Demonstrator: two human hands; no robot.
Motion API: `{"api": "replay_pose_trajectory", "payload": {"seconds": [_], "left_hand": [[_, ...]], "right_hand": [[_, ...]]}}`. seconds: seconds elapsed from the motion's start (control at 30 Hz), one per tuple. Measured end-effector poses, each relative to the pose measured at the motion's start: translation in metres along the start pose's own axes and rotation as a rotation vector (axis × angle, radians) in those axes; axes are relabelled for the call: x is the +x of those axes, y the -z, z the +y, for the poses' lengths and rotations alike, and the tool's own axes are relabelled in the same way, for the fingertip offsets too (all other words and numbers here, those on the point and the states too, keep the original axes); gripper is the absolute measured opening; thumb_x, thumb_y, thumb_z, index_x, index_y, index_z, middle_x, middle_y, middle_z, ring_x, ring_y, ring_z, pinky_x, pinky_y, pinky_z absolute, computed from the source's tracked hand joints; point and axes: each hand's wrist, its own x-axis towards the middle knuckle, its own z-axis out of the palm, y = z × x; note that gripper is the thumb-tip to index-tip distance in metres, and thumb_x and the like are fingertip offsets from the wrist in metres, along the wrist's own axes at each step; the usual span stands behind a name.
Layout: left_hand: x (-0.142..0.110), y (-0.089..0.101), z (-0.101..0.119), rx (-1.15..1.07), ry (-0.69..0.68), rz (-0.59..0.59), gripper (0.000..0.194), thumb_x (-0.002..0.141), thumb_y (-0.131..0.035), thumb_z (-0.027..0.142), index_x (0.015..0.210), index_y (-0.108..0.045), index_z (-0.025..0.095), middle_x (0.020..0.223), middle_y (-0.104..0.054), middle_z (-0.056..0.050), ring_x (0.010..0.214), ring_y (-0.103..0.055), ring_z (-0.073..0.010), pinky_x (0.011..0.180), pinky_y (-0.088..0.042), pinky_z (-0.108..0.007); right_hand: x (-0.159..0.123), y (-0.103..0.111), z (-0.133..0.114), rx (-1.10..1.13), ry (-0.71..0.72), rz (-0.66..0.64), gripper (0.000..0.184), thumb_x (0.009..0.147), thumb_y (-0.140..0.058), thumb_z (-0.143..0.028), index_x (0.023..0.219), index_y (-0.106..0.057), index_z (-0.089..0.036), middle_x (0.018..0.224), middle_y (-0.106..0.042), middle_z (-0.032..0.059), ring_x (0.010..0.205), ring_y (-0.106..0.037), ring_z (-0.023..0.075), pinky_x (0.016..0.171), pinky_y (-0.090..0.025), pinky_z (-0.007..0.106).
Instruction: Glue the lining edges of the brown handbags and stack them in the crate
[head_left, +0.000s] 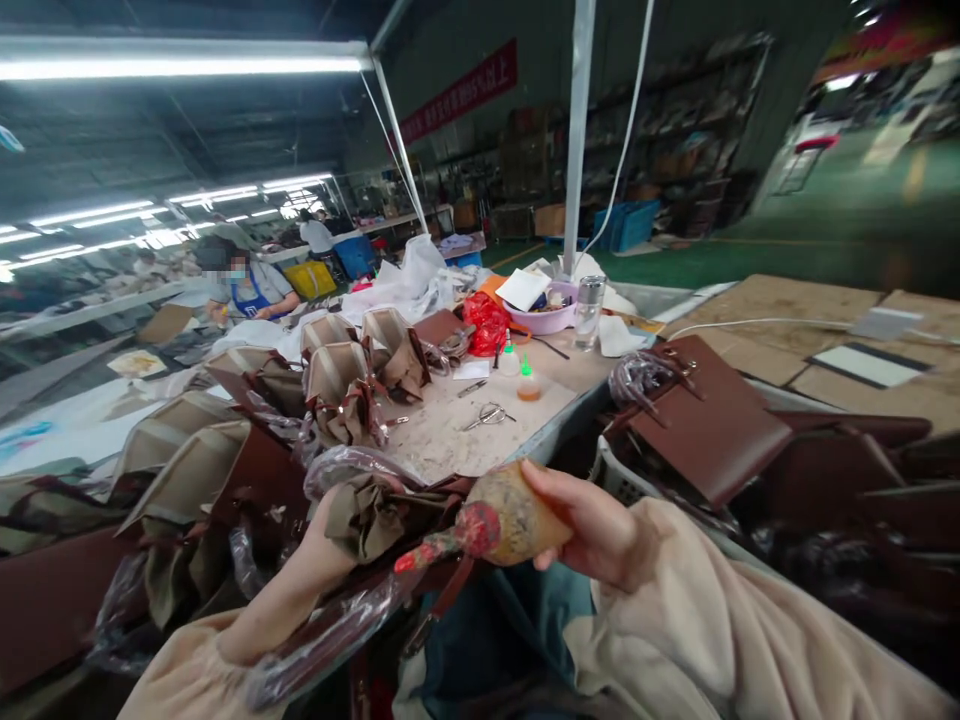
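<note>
My right hand (pixel 592 525) is closed round a grimy squeeze bottle (pixel 502 520) with a red nozzle that points left towards a brown handbag. My left hand (pixel 326 550) reaches into that brown handbag (pixel 315 600) on my lap; its fingers are hidden behind the crumpled tan lining (pixel 367 515). Clear plastic wrap (pixel 330 630) covers the bag's strap near my left forearm.
Several brown and tan bags (pixel 330 385) crowd the left of the worktable (pixel 450 430). Scissors (pixel 487 415), small glue bottles (pixel 529 380), a pink bowl (pixel 547 315) and a clear cup (pixel 589 310) lie beyond. Dark brown bags (pixel 712 430) are stacked at right. A co-worker (pixel 247 285) sits far left.
</note>
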Motion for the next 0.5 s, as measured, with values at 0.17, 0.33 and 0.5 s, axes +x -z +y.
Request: {"api": "replay_pose_trajectory", "payload": {"seconds": [0.17, 0.33, 0.5], "left_hand": [[-0.003, -0.011, -0.001, 0.102, -0.154, -0.086, 0.044, 0.061, -0.084, 0.038, 0.098, -0.071, 0.018, 0.094, -0.073, -0.007, 0.085, -0.068, -0.0212, 0.076, -0.053, -0.027], [-0.005, -0.022, 0.015, 0.427, -0.362, -0.208, 0.058, 0.075, -0.074, 0.039, 0.129, -0.06, 0.023, 0.113, -0.07, -0.009, 0.1, -0.065, -0.0242, 0.085, -0.049, -0.032], [-0.005, -0.034, 0.025, 0.668, -0.432, -0.313, 0.063, 0.08, -0.067, 0.043, 0.139, -0.05, 0.032, 0.106, -0.069, -0.006, 0.093, -0.065, -0.0228, 0.08, -0.048, -0.032]], "right_hand": [[0.008, 0.002, 0.002, -0.06, -0.019, -0.023, 0.035, 0.093, -0.056, -0.04, 0.109, -0.067, -0.011, 0.085, -0.073, 0.0089, 0.061, -0.068, 0.0128, 0.036, -0.05, 0.013], [0.004, -0.006, -0.01, -0.135, 0.007, 0.038, 0.037, 0.082, -0.069, -0.044, 0.095, -0.07, -0.009, 0.067, -0.067, 0.003, 0.045, -0.057, 0.0079, 0.03, -0.04, 0.012], [-0.005, -0.009, -0.027, -0.185, -0.036, 0.081, 0.039, 0.077, -0.075, -0.043, 0.092, -0.069, -0.007, 0.062, -0.064, 0.0019, 0.041, -0.052, 0.0063, 0.028, -0.033, 0.011]]}}
